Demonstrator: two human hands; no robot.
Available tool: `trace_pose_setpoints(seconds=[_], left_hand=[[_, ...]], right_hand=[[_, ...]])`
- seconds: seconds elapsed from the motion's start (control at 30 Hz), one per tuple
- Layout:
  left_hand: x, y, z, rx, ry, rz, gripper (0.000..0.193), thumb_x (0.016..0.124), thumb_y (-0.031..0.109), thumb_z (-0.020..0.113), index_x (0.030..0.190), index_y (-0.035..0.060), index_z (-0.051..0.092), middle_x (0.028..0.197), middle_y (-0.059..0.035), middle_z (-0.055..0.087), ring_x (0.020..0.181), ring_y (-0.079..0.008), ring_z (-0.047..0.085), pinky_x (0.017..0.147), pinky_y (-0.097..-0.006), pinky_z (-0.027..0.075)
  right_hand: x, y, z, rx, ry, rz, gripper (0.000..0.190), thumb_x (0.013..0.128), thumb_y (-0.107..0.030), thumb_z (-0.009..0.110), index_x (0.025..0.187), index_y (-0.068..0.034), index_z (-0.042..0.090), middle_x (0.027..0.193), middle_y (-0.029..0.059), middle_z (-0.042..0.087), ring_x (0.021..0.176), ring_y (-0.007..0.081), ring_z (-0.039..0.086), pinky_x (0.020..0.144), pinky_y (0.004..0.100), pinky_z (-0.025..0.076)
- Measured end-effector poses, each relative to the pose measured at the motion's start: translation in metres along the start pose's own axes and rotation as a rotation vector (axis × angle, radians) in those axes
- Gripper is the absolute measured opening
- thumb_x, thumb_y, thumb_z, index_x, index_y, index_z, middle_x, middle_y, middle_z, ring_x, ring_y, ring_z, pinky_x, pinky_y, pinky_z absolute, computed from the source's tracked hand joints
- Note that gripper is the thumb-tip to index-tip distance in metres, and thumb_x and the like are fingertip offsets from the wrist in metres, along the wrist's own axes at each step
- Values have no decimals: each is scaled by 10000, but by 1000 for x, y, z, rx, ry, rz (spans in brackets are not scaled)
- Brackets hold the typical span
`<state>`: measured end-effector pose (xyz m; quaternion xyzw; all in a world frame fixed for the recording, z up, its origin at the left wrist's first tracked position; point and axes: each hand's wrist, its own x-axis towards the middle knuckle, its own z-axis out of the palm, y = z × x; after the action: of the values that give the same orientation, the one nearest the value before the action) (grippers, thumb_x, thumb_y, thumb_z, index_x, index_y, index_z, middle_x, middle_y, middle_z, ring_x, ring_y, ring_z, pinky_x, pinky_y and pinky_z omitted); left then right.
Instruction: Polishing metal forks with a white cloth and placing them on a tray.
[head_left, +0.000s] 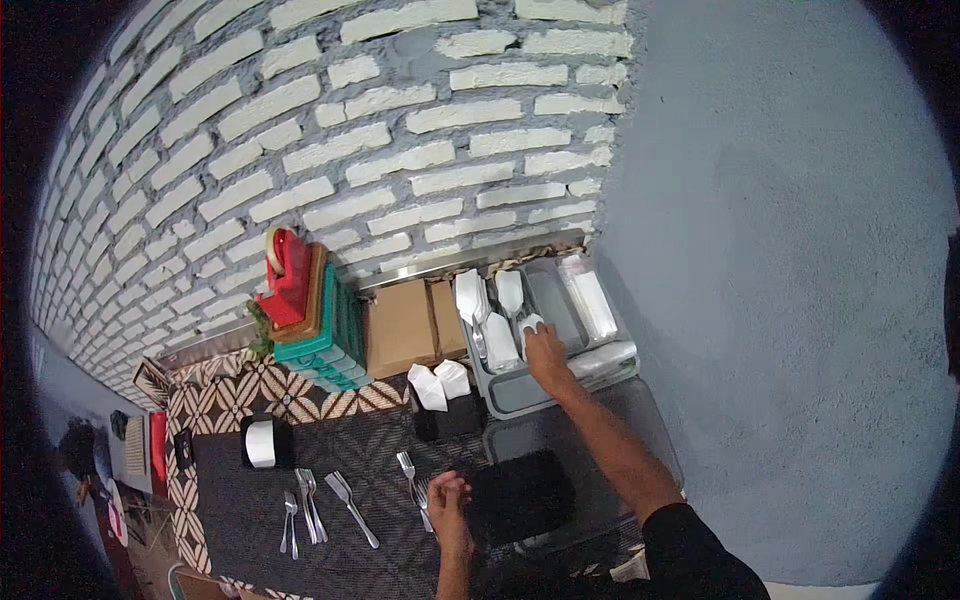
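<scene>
My right hand (547, 360) reaches into a grey cutlery tray (517, 396), its fingers on a white napkin-wrapped bundle (532, 322); whether it grips the bundle is unclear. Other white cutlery bundles (501, 341) lie in the tray's left compartments, and wrapped white items (595, 304) in the right one. My left hand (450, 499), fingers bent, is over the dark mat beside loose forks (407, 466); its palm is hidden. More forks and spoons (310, 506) rest on the mat to the left. A black holder (448, 425) with folded white napkins (439, 382) stands left of the tray.
Cardboard boxes (401, 326) and a stack of teal baskets (319, 352) with a red tape dispenser (289, 281) on top stand against the brick wall. A second black holder (281, 442) is at left. A dark tray (600, 450) lies below my right forearm. A person is at far left.
</scene>
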<state>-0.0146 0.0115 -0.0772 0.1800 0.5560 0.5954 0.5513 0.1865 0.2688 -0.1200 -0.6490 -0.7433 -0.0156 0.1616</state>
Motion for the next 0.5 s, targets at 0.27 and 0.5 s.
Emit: trace_pose_setpoints(seconds=[0.27,0.5], left_hand=[[-3,-1,-46,102,112,210,197,943,233,561,1039,61,558,865,-6,577,775,-96,545,667,-231,417],[-7,-29,-107,539,293,410,107,927,91,536,992,9,556,889,-44,576,830,-125,539,762,-258,442]], right_hand=[[2,5,-13,93,-108,38,347,852,-151,536,1172,-18,538,1148,192,562,1113,371,501,919,433,455],[-106,-100,-43,769,-189,-158,138,877,-129,555,928,-6,590,867,218,607,801,371,608,715,433,477]])
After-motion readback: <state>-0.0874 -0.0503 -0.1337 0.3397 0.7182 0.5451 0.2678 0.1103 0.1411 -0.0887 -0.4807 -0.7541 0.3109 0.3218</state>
